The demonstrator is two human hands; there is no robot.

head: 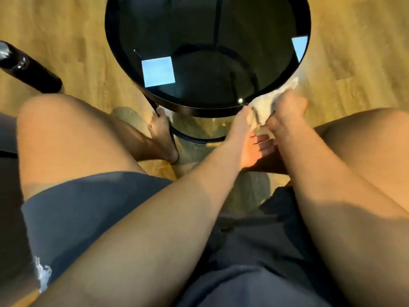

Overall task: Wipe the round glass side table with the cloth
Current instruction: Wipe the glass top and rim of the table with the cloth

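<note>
A round side table (115, 49) with a dark glass top and black rim stands in front of my knees. A white cloth (265, 105) lies bunched against the rim at the near right edge. My right hand (287, 111) is closed on the cloth's right part. My left hand (240, 125) reaches across and pinches the cloth's left end, its fingers partly hidden by the cloth. Two pale square reflections show on the glass.
I sit with bare knees either side of the table, feet (161, 138) by its lower black ring (194, 138). A dark glossy object (26, 67) lies on the wooden floor (66, 29) at the left.
</note>
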